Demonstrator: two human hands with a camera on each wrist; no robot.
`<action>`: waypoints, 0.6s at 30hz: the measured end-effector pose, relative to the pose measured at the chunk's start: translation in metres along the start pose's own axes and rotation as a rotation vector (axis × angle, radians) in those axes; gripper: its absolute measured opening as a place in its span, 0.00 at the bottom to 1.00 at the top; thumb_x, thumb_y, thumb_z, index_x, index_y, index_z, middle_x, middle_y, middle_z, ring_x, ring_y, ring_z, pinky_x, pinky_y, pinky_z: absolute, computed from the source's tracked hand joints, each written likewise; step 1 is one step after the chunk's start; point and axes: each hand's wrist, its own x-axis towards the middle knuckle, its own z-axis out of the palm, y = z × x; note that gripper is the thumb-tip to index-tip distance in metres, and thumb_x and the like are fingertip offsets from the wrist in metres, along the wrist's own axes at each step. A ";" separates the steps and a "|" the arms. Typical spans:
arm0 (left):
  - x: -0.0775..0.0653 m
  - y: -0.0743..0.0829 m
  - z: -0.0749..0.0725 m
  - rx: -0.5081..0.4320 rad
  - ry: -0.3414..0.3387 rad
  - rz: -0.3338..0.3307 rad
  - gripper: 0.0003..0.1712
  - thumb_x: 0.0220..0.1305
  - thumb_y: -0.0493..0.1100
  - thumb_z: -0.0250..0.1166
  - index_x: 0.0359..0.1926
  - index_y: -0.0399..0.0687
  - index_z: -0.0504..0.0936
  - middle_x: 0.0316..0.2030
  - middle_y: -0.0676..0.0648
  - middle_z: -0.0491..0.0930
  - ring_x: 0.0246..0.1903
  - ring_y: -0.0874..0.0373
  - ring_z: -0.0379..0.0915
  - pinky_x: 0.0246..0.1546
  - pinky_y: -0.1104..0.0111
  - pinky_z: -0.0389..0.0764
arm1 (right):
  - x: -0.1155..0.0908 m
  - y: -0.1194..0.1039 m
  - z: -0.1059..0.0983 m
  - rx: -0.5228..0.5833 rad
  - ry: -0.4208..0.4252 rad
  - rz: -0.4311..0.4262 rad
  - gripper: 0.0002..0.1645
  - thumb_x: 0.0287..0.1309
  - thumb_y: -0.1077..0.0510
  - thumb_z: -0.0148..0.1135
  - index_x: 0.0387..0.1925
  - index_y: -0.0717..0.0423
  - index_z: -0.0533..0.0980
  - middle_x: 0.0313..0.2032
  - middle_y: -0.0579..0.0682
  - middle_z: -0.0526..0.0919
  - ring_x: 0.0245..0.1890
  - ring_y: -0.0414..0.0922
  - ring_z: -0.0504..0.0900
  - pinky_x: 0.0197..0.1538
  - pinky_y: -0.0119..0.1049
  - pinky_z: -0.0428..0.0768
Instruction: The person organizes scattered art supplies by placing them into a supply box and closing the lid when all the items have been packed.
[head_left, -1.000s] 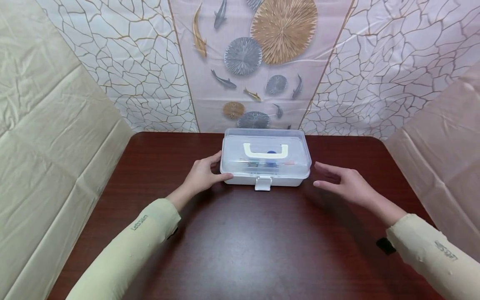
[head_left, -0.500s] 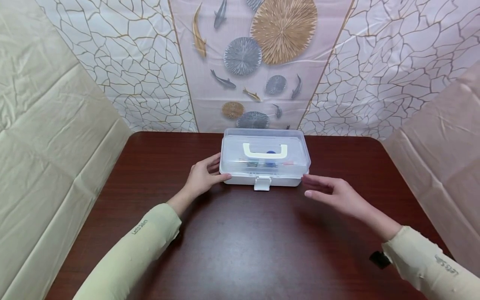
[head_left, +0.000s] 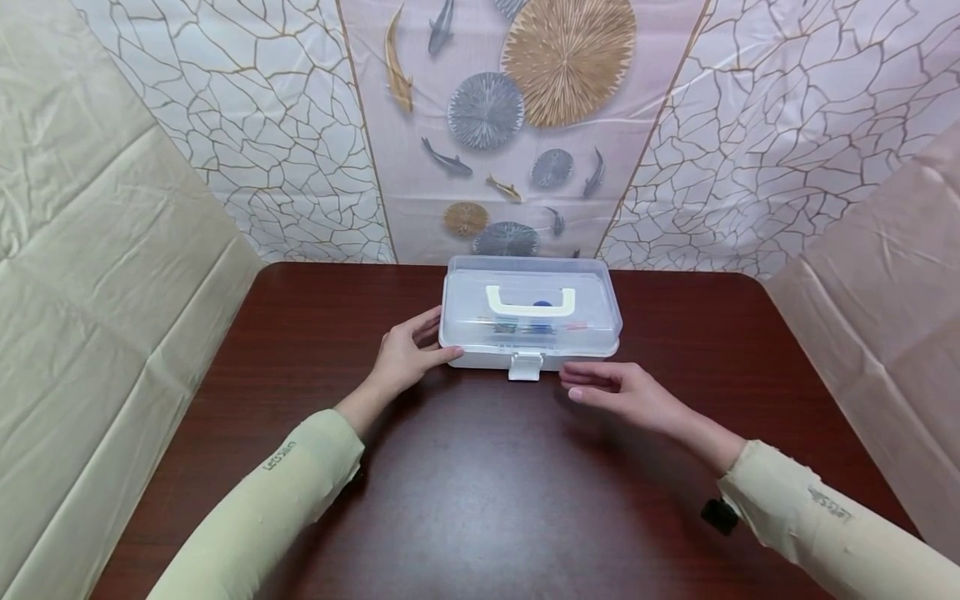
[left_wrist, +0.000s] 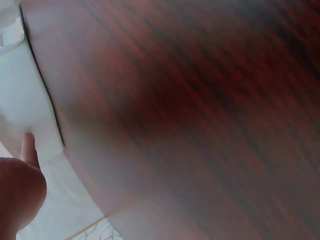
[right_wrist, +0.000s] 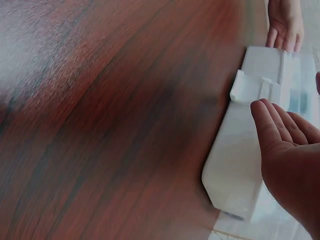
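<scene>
A clear-lidded plastic storage box with a white base stands lidded at the back of the table. On its lid is a white carry handle, and a white latch hangs out from its front. My left hand holds the left end of the box, thumb on the front corner and fingers along the side. My right hand is just in front of the box, right of the latch, with straight fingers pointing left. In the right wrist view those fingertips appear close to the latch; contact cannot be told.
Blurry coloured items, blue, green and reddish, show through the lid. Behind the dark red-brown table hangs a patterned cloth, close to the box. Beige cloth walls stand on both sides.
My right hand has moved left and slightly nearer, from beside the box's right end to its front by the latch. My left hand and the box have barely moved.
</scene>
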 end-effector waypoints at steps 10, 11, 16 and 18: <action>-0.001 -0.001 0.002 -0.076 0.019 -0.013 0.48 0.55 0.36 0.85 0.76 0.42 0.73 0.68 0.38 0.79 0.66 0.47 0.79 0.62 0.63 0.86 | 0.015 0.001 0.011 0.097 -0.060 0.020 0.32 0.75 0.56 0.68 0.72 0.69 0.72 0.64 0.64 0.82 0.67 0.53 0.81 0.61 0.25 0.83; -0.001 -0.001 0.002 -0.076 0.021 -0.013 0.48 0.55 0.36 0.85 0.76 0.42 0.74 0.67 0.38 0.79 0.65 0.47 0.79 0.62 0.63 0.86 | 0.016 0.001 0.012 0.101 -0.065 0.023 0.32 0.75 0.56 0.67 0.72 0.68 0.72 0.64 0.64 0.82 0.67 0.53 0.81 0.61 0.25 0.83; -0.001 0.000 0.003 -0.069 0.023 -0.015 0.48 0.56 0.38 0.84 0.76 0.43 0.74 0.67 0.38 0.80 0.65 0.48 0.80 0.63 0.63 0.85 | 0.019 0.003 0.014 0.117 -0.071 0.045 0.32 0.75 0.57 0.67 0.72 0.69 0.72 0.65 0.65 0.81 0.67 0.53 0.80 0.60 0.26 0.85; -0.001 0.000 0.002 -0.061 0.021 -0.021 0.48 0.56 0.38 0.84 0.76 0.43 0.74 0.67 0.39 0.80 0.65 0.48 0.80 0.63 0.63 0.85 | 0.020 0.005 0.016 0.124 -0.066 0.062 0.33 0.75 0.57 0.67 0.73 0.69 0.71 0.65 0.65 0.81 0.68 0.53 0.80 0.60 0.26 0.85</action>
